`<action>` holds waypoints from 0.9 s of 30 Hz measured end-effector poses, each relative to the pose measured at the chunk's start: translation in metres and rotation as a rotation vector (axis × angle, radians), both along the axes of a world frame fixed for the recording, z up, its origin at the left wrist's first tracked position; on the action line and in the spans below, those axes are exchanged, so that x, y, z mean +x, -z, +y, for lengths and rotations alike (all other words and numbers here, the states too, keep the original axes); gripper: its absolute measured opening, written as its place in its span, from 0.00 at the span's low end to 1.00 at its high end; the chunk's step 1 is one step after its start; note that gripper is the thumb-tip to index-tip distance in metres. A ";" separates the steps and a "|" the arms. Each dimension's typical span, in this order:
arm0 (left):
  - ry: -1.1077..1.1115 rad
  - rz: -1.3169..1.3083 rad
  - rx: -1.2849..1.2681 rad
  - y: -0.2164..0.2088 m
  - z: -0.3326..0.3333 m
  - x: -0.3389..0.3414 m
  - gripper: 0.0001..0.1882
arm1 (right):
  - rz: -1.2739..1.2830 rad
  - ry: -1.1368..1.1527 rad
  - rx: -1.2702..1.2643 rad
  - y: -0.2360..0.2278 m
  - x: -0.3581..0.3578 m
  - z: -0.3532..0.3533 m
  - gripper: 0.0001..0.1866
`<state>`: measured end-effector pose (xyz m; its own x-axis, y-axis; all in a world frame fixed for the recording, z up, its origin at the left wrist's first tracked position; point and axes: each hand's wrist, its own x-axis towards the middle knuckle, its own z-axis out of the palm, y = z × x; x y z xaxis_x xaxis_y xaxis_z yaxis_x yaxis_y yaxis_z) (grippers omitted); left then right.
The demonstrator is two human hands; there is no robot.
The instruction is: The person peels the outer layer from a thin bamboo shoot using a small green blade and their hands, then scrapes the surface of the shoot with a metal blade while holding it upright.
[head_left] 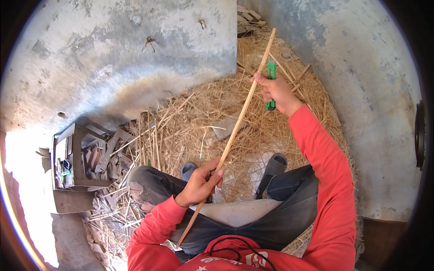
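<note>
Along the floor's far-left and right edges, bare grey walls (135, 49) close in the work spot. Straw and slivers cover most of the floor (294, 135). Person sits low near its near edge, knees spread, probably to leave the long piece room across the lap.

By the floor's left edge: wooden frame (92, 182) with scrap piled against it, small bits on top. Likely parked there to stay within reach.

Wooden strip (238, 124) runs diagonally, far tip toward the floor's far edge, near end over the left thigh. Two-point hold, presumably so it can't swing or twist.

Left hand (203, 182) is wrapped round the lower part, thumb on top; near end sticks out past it.

Right hand (279, 92) pinches the upper part between thumb and forefinger; far tip extends beyond. Its other fingers hold a green utility knife (271, 71), just right of the strip. Reads as doubling up to avoid putting the knife down. Can't tell if the blade is out.
</note>
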<state>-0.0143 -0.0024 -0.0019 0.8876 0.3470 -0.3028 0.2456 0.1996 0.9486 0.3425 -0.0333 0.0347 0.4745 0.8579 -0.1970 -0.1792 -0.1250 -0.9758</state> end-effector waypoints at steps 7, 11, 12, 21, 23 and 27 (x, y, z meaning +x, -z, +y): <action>-0.093 -0.145 1.246 -0.039 -0.014 -0.029 0.34 | 0.044 0.376 0.107 -0.009 0.045 -0.013 0.17; 0.455 -0.116 0.517 -0.076 -0.033 -0.099 0.27 | 0.155 0.551 0.205 -0.018 0.059 -0.025 0.17; 0.580 -0.027 0.320 -0.075 -0.041 -0.106 0.29 | 0.181 0.575 0.232 -0.021 0.061 -0.032 0.17; -0.210 -0.297 -0.758 0.019 -0.121 -0.091 0.39 | 0.433 0.547 0.444 -0.052 0.033 -0.063 0.19; -0.525 -0.389 -0.891 0.021 -0.109 -0.060 0.31 | 0.419 0.585 0.501 -0.056 0.035 -0.074 0.18; -0.784 -0.677 -0.652 0.007 -0.090 -0.032 0.23 | 0.455 0.625 0.562 -0.056 0.039 -0.093 0.18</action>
